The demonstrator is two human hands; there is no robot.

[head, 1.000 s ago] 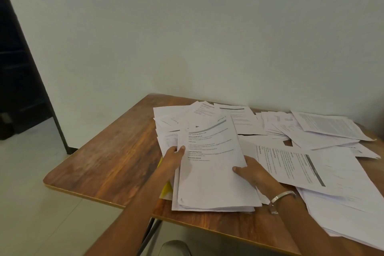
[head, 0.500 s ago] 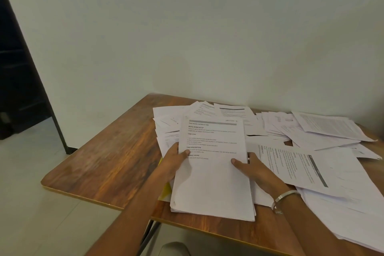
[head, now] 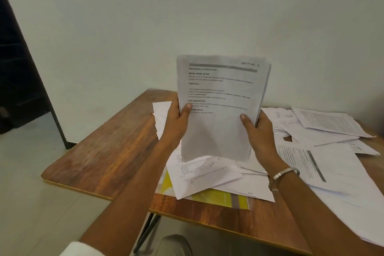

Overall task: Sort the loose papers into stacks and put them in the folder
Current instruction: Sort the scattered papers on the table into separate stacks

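- I see both hands raised above the surface (head: 108,151), holding a stack (head: 220,108) upright, its print facing me.
- My left hand (head: 176,122) grips the stack's left edge, thumb on the front page.
- My right hand (head: 259,131) grips the right edge the same way; a bracelet (head: 285,172) sits on that wrist.
- A yellow folder (head: 218,196) lies near the front edge, mostly under loose papers (head: 324,131) spread to the right.
- The surface's left part shows bare wood.
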